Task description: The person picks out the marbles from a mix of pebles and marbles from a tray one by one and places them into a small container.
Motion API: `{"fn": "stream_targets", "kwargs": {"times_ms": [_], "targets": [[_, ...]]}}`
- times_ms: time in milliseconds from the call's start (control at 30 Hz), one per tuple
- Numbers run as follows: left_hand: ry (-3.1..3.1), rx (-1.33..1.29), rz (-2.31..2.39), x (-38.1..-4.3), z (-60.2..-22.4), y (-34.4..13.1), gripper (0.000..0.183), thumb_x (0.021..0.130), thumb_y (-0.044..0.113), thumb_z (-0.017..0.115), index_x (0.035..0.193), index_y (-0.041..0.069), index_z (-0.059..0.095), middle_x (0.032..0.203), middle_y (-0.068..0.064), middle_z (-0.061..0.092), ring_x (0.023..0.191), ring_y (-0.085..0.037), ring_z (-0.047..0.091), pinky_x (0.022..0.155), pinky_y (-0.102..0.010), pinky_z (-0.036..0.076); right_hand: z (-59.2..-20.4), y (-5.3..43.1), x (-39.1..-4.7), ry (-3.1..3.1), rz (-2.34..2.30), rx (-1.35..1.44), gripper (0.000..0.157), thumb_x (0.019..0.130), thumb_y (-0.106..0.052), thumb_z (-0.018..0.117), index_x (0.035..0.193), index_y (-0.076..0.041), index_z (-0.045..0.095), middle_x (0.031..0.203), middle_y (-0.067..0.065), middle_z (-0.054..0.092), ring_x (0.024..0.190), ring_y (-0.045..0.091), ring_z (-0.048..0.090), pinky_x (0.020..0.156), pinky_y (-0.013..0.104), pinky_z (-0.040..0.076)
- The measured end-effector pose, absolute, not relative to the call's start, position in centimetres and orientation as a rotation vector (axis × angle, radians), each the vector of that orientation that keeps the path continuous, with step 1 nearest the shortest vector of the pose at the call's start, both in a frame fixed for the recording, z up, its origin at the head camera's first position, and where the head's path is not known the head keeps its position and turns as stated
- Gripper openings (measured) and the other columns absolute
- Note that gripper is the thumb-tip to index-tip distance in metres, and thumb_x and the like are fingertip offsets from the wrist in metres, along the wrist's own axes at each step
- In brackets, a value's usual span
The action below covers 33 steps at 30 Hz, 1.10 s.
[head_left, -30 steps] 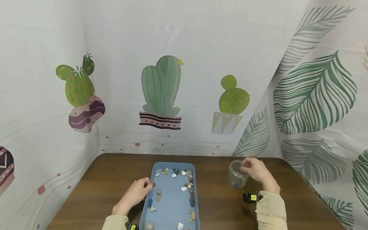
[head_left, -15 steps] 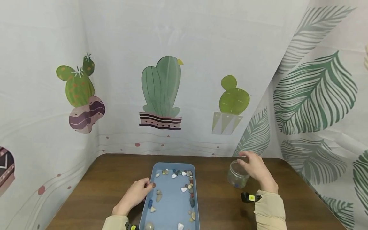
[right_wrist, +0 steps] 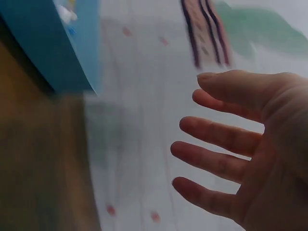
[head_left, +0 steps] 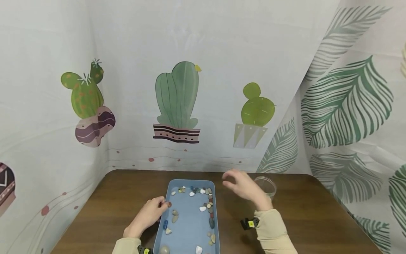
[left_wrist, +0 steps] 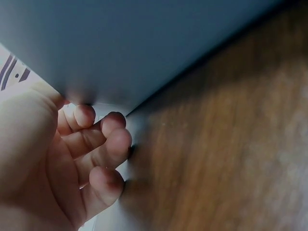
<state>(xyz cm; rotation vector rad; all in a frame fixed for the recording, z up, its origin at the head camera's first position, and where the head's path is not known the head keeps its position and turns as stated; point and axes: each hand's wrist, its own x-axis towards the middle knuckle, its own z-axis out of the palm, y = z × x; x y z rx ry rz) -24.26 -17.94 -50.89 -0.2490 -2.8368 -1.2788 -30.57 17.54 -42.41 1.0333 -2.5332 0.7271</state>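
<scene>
A blue rectangular tray [head_left: 188, 225] holds several small stones, most of them along its walls. My left hand [head_left: 150, 213] grips the tray's left rim, its thumb side at the top edge near a reddish-brown stone [head_left: 169, 204]. In the left wrist view, the curled fingers [left_wrist: 110, 185] lie low beside the tray's outer wall [left_wrist: 120, 43]. My right hand [head_left: 244, 185] hovers between the tray and a clear jar [head_left: 269, 187], partly covering the jar. The right wrist view shows its fingers [right_wrist: 211, 163] spread and holding nothing.
White stones [head_left: 198, 249], blue beads [head_left: 165, 224] and a large pale round stone [head_left: 164, 249] lie in the tray. The brown wooden table [head_left: 123, 190] ends at a cloth backdrop [head_left: 215, 106] printed with cacti and leaves.
My right hand has moved left from above the jar toward the tray. The left hand stays at the tray's left rim, and the tray has not moved.
</scene>
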Motion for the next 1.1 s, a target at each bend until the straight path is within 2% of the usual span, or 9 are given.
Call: {"fn": "stream_targets", "kwargs": {"times_ms": [300,533,767,867,1100], "targets": [[-2.830,-0.263,-1.281,-24.6,-51.3,-18.0,0.030,0.099,0.024,0.056,0.072,0.012,0.047,0.061,0.002,0.049,0.054,-0.014,0.055,0.051,-0.029,0.048,-45.2,12.6,-30.2,-2.760,0.677,1.209,0.014,0.091,-0.009,0.069,0.105,-0.007,0.069,0.108,0.003,0.064,0.103,0.025,0.060,0.086,0.039,0.049],[-2.826,-0.271,-1.291,-24.4,-51.1,-18.0,0.031,0.099,0.025,0.057,0.072,0.012,0.047,0.061,0.002,0.048,0.054,-0.013,0.054,0.051,-0.029,0.048,-46.6,10.7,-29.3,-2.800,0.420,1.247,0.014,0.089,-0.014,0.072,0.103,-0.011,0.071,0.100,-0.001,0.062,0.090,0.012,0.057,0.074,0.030,0.050],[-2.825,-0.260,-1.303,-24.3,-50.9,-17.9,0.031,0.098,0.026,0.058,0.072,0.011,0.048,0.060,0.002,0.048,0.054,-0.013,0.054,0.051,-0.029,0.047,-47.0,10.4,-29.1,-2.793,0.263,1.191,0.005,0.085,-0.013,0.074,0.089,-0.013,0.071,0.093,-0.002,0.061,0.092,0.018,0.057,0.075,0.039,0.050],[-2.819,-0.265,-1.319,-24.2,-50.9,-17.9,0.031,0.098,0.025,0.058,0.073,0.011,0.048,0.060,0.001,0.047,0.055,-0.013,0.054,0.051,-0.029,0.048,-47.3,10.5,-29.2,-2.781,0.244,1.186,0.005,0.084,-0.012,0.075,0.086,-0.012,0.071,0.094,-0.001,0.063,0.093,0.019,0.058,0.075,0.038,0.050],[-2.824,-0.268,-1.318,-24.3,-51.0,-17.9,0.031,0.098,0.025,0.058,0.072,0.011,0.047,0.060,0.001,0.046,0.055,-0.013,0.055,0.051,-0.029,0.049,-48.0,10.3,-29.5,-2.744,0.201,1.197,0.005,0.083,-0.013,0.076,0.086,-0.011,0.072,0.087,-0.002,0.060,0.085,0.017,0.057,0.068,0.034,0.050]]}}
